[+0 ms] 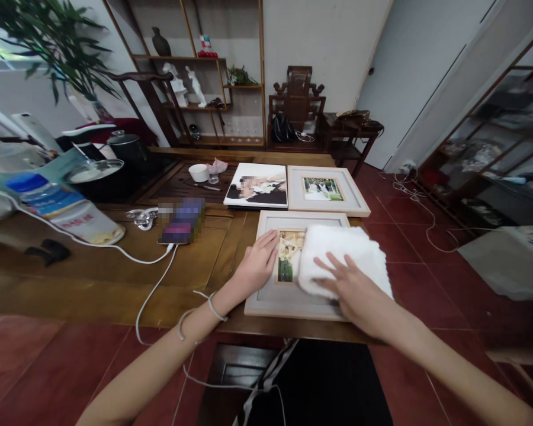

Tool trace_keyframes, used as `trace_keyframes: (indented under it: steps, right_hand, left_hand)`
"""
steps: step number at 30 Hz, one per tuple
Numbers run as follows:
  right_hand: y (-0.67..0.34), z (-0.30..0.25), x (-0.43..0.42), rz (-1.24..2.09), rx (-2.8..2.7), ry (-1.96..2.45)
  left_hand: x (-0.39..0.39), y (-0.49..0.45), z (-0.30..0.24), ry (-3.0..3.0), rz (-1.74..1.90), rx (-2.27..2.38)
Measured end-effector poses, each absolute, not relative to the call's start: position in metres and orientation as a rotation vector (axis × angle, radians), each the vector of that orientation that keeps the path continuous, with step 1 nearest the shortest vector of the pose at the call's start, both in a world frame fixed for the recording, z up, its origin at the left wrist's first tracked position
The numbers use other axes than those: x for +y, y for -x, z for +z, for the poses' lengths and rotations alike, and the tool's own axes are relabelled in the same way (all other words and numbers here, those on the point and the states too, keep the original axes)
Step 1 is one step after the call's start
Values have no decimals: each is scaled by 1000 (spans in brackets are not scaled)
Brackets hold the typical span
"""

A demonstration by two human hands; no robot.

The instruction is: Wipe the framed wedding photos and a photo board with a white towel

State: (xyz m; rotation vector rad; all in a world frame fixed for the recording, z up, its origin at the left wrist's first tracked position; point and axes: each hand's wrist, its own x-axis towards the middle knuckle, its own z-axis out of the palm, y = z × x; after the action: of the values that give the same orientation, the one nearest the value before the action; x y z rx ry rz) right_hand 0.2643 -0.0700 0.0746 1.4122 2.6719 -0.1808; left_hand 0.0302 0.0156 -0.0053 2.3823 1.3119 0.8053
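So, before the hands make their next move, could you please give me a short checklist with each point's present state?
1. Left hand on the near frame: ok, beside the left edge of its photo.
2. Right hand on the white cloth: ok, fingers spread.
3. Whole photo in view: not ok, the cloth hides its right part.
4. Surface under the cloth: cannot tell, covered.
5. Phone clear of the near frame: ok, apart to the left.

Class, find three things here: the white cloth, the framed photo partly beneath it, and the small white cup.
White cloth (354, 244), head view: upper part of its surface.
Framed photo (286, 267), head view: the print inside the frame.
Small white cup (198, 174), head view: its outer wall.
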Motion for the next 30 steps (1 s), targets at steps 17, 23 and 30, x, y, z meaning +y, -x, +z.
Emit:
trace_keyframes:
  steps: [17, 23, 30]
  right_hand:
    - [-272, 53, -18, 146, 2811, -1611]
    - [-276, 54, 28, 312, 2766, -1658]
    - [-259, 73, -50, -173, 2750, -1459]
  left_hand:
    - [15, -29, 1, -2409, 732, 1290]
    - [14, -29, 1, -2382, 778, 1282]
    - [13, -30, -1, -2360, 763, 1334]
